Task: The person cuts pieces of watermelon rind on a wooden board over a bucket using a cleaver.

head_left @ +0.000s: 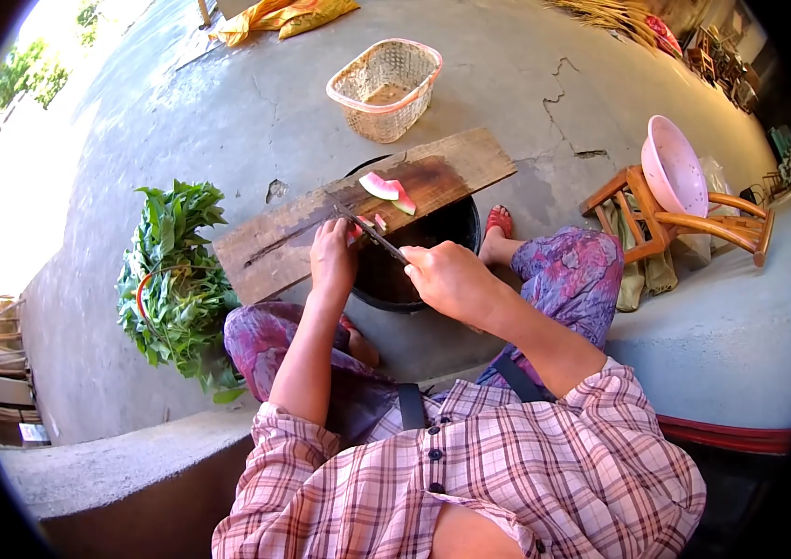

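Note:
A long wooden board lies tilted across a black tub. My right hand is closed around the handle of a knife, whose dark blade points up and left over the board. Just left of the blade, my left hand presses its bent fingers on a piece of watermelon, largely hidden by the fingers and knife. Small red bits lie beside the blade. Farther along the board rest a pale watermelon rind and a red-fleshed watermelon slice. Dark liquid or scraps fill the tub's shaded inside; I cannot tell which.
Leafy greens are heaped on the floor at left. Beyond the board stands a woven plastic basket. On the right, a pink basin leans on a wooden chair. A yellow cloth or sack lies at the back.

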`<action>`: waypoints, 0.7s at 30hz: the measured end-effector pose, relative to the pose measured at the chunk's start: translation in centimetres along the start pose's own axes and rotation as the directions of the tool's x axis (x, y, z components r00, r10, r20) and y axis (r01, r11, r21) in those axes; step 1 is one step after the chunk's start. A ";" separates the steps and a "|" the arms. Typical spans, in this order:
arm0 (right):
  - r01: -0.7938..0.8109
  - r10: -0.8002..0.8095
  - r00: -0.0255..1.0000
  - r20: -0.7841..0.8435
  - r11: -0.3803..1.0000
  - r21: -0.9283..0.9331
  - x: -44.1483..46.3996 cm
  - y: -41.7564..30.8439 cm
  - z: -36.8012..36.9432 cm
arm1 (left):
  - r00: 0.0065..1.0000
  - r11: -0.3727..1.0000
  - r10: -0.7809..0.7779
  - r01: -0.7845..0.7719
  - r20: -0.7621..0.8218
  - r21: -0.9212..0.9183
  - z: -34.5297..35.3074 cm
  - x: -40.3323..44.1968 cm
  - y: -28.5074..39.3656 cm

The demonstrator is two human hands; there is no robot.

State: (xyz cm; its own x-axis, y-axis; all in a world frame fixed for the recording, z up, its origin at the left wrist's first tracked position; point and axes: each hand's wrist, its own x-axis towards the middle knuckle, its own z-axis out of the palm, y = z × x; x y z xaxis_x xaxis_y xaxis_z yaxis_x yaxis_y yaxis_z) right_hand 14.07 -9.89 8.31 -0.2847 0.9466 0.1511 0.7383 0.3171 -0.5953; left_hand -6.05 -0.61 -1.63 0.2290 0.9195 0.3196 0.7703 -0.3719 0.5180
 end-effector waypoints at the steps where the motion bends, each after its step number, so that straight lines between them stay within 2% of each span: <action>1: 0.005 -0.005 1.000 -0.002 1.000 -0.009 0.3 0.3 0.2 | 1.000 1.000 -0.001 0.001 0.004 0.000 0.1 0.0 -0.2; 5: -0.017 0.017 1.000 -0.014 1.000 0.002 1.8 2.0 2.1 | 1.000 1.000 0.024 -0.024 -0.016 0.015 0.8 0.0 -0.6; 11: -0.010 0.029 0.989 -0.146 0.992 0.129 0.3 2.2 2.3 | 1.000 1.000 0.024 -0.025 -0.012 -0.005 0.4 -0.2 -0.7; 14: -0.003 0.020 0.994 -0.103 0.986 0.165 -0.4 0.8 0.6 | 0.999 0.999 0.032 -0.031 -0.009 0.007 0.4 -0.1 -0.9; 17: -0.017 0.020 0.999 -0.036 0.997 0.074 -0.5 0.3 0.2 | 1.000 1.000 0.018 -0.018 -0.019 -0.006 0.6 -0.1 -0.8; 21: -0.020 0.021 1.000 -0.008 0.998 0.055 -0.3 0.3 0.4 | 1.000 1.000 -0.003 0.003 -0.007 -0.011 0.2 -0.1 -0.4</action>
State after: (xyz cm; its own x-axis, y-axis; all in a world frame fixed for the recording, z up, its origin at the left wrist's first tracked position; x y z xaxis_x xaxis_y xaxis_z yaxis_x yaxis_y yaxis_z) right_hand 14.13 -10.08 7.81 -0.2646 0.9534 0.1450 0.7092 0.2942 -0.6406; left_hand -6.23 -0.48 -2.03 0.2224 0.9198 0.3232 0.7646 -0.3702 0.5275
